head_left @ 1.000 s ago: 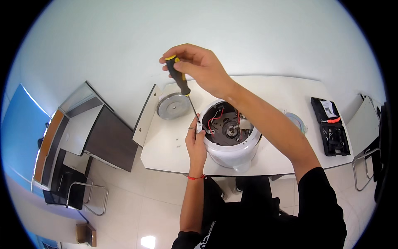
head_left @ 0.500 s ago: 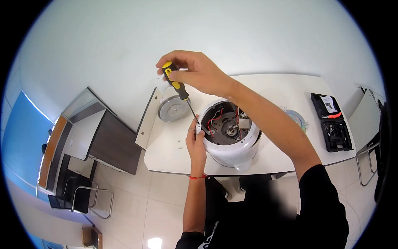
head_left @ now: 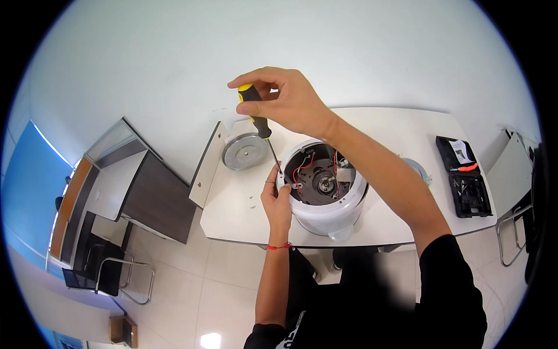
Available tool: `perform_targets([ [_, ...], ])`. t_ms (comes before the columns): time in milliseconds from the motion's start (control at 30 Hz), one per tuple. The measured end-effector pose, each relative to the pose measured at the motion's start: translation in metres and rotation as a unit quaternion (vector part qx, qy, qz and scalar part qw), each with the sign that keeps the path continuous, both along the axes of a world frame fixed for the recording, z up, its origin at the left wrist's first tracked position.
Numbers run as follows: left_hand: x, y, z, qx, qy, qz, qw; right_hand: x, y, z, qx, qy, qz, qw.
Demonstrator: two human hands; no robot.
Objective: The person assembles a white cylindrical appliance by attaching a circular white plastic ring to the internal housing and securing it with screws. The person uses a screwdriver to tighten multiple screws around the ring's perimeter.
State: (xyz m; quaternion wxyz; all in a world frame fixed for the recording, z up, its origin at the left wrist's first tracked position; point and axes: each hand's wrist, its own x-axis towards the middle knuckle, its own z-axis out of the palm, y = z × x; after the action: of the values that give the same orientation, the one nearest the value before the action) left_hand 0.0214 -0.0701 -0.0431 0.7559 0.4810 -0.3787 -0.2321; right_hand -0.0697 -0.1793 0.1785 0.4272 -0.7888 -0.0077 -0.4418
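A white rice cooker housing (head_left: 325, 216) stands on the table with its inside exposed, showing red wires and a round metal part in the middle. My right hand (head_left: 290, 102) is closed around the black and yellow handle of a screwdriver (head_left: 261, 127). Its shaft slants down so that the tip meets the left rim of the housing. My left hand (head_left: 276, 203) grips that same rim just below the tip, thumb on the near side. Whether a screw sits under the tip is too small to tell.
A round grey metal disc (head_left: 245, 152) lies left of the housing, with tiny screws (head_left: 252, 202) nearer me. At the right is an open black tool case (head_left: 469, 189) with an orange-handled tool. My right forearm partly covers a pale disc (head_left: 419, 169). A dark cabinet (head_left: 161, 198) stands left.
My right hand has shifted slightly right and turned, with the screwdriver handle now showing less yellow. The tip stays on the rim, and my left hand keeps its grip.
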Motion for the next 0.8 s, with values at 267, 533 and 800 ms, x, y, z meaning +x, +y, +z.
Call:
perform_targets([
  [267, 0.002, 0.000, 0.001, 0.009, 0.005, -0.002, 1.000, 0.000, 0.001, 0.000, -0.045, -0.019, -0.056, 0.997],
  [533, 0.001, 0.001, 0.004, 0.018, -0.003, 0.015, 1.000, -0.014, -0.015, 0.008, -0.036, 0.051, 0.093, 0.994],
  [800, -0.002, 0.001, 0.009, 0.022, -0.027, 0.021, 0.999, -0.013, -0.013, 0.002, -0.044, 0.013, 0.045, 0.998],
])
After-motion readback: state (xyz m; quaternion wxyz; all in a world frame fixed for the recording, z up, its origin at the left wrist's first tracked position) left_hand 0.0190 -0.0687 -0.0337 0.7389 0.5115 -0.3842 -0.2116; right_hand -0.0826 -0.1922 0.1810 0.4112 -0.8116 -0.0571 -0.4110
